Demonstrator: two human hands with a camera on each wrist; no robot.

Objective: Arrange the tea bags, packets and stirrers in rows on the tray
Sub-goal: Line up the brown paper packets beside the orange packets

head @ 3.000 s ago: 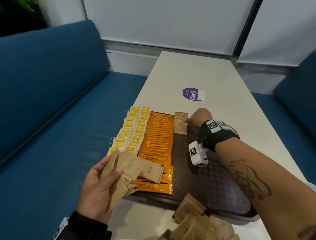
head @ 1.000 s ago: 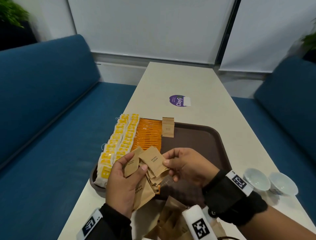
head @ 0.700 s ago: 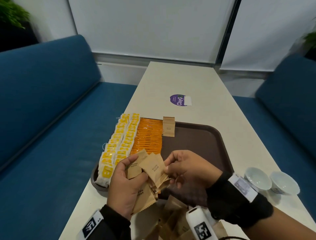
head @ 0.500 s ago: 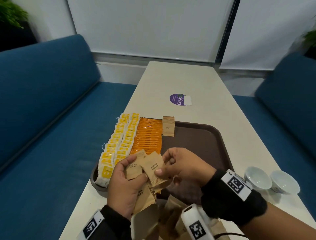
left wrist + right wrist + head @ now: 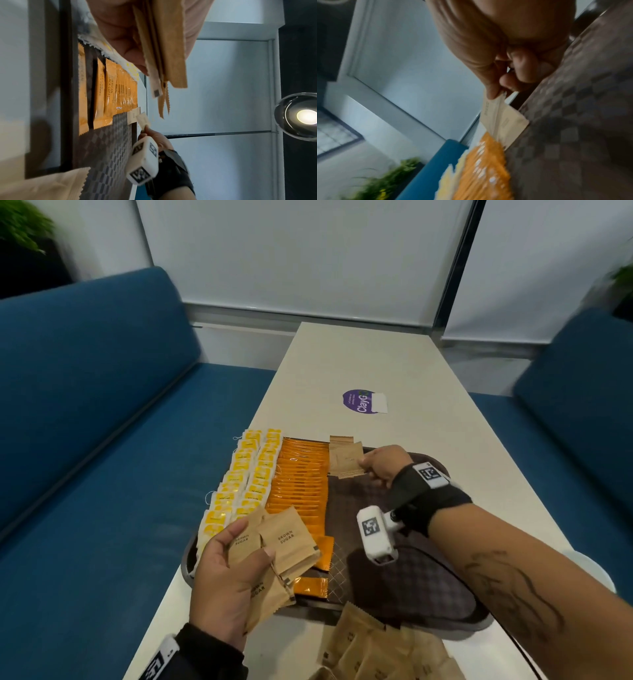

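Note:
A dark brown tray (image 5: 404, 583) holds two rows of yellow tea bags (image 5: 245, 481) and a row of orange coffee packets (image 5: 299, 484). At its far edge, my right hand (image 5: 380, 465) pinches a brown sugar packet (image 5: 347, 460) by its right edge, over another one (image 5: 340, 440) lying there. In the right wrist view the pinched packet (image 5: 493, 112) stands tilted against the lying one (image 5: 513, 127). My left hand (image 5: 233, 573) grips a fanned bunch of brown sugar packets (image 5: 286, 542) above the tray's near left corner.
A loose pile of brown sugar packets (image 5: 380, 652) lies on the white table (image 5: 370, 361) in front of the tray. A purple sticker (image 5: 363, 401) sits beyond the tray. Blue sofas (image 5: 102, 419) flank the table on both sides.
My right hand pulled one brown sugar packet from the bunch in my left hand and carried it to the tray's far edge, over the packet lying there.

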